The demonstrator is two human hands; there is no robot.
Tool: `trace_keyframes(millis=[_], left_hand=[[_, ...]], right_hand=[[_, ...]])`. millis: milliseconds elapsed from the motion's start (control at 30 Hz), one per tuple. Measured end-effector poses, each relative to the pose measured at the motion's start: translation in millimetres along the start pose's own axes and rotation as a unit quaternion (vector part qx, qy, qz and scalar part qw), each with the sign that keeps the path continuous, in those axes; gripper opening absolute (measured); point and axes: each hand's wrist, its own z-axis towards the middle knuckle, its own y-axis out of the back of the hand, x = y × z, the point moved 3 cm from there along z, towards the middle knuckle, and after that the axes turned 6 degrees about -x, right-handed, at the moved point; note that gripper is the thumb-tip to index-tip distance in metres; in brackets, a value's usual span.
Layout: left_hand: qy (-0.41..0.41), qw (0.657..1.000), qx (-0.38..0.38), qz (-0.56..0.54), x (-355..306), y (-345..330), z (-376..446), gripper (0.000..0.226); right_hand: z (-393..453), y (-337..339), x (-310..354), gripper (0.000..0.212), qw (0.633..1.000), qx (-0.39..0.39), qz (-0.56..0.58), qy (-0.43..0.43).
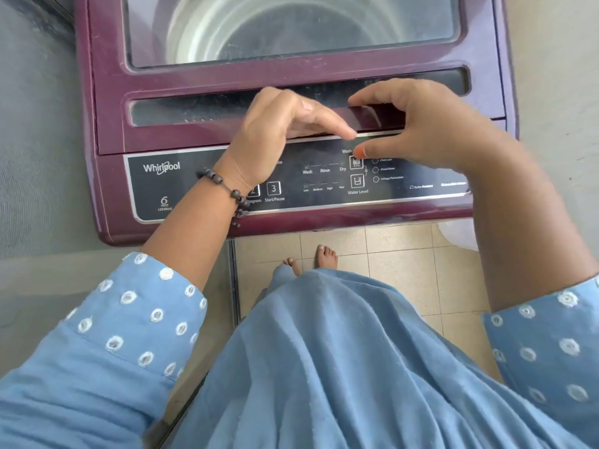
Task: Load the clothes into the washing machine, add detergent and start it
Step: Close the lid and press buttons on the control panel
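Here, looking down from the head camera, I had the maroon top-loading washing machine (107, 131) filling the far half of the view, its tinted transparent lid (291, 27) shut flat over the steel drum (207, 30). As far as I could see through the lid the drum held no clothes, and none showed anywhere else in view, nor any detergent.

My left hand (275, 131) hovered over the near edge of the lid with its fingers held together and stretched rightward, empty, the index tip at the seam where the lid met the dark control panel (201, 176). My right hand (421, 124) was cupped just to the right of it, fingers curled and spread from the thumb, gripping nothing; its fingertips reached the long recessed handle slot (194, 108), while the thumb with the orange nail hung over the panel near the wash icon.

What the coming move turned on, I judged, was that handle slot. Its long axis ran left to right across the machine, just far of both hands, so the lift would go up and away from me. The right hand sat nearer its middle and already had fingers at the lip; I took it to be the better one to hook under and raise the lid, with the left steadying.

The square Start/Pause button (274, 188) lay on the panel just right of the left wrist, untouched for now.
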Motion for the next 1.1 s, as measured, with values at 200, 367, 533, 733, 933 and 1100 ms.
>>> trace_keyframes(millis=[200,367,533,733,933,1100], left_hand=[[0.015,0.999,0.016,-0.023,0.2,-21.0,22.3,0.053],[0.020,0.999,0.016,-0.027,5.0,-19.6,25.1,0.053],[0.018,0.999,0.031,-0.019,5.6,-19.7,25.2,0.055],[0.015,0.999,0.039,0.003,4.1,-20.8,22.5,0.051],[0.017,0.999,0.039,0.000,2.1,-21.2,21.9,0.051],[0.020,0.999,0.035,-0.002,1.5,-20.8,21.1,0.054]], right_hand=[[5.1,0.9,-1.5,0.066,0.998,0.023,-0.060,0.008],[7.8,-2.0,0.7,0.071,0.996,0.030,-0.090,0.008],[10.2,-4.8,0.8,0.072,0.994,0.029,-0.103,0.003],[11.7,-6.6,0.1,0.069,0.994,0.031,-0.101,0.002],[12.5,-6.4,-0.8,0.067,0.995,0.036,-0.096,0.002],[12.9,-6.1,0.4,0.068,0.995,0.042,-0.095,0.000]])
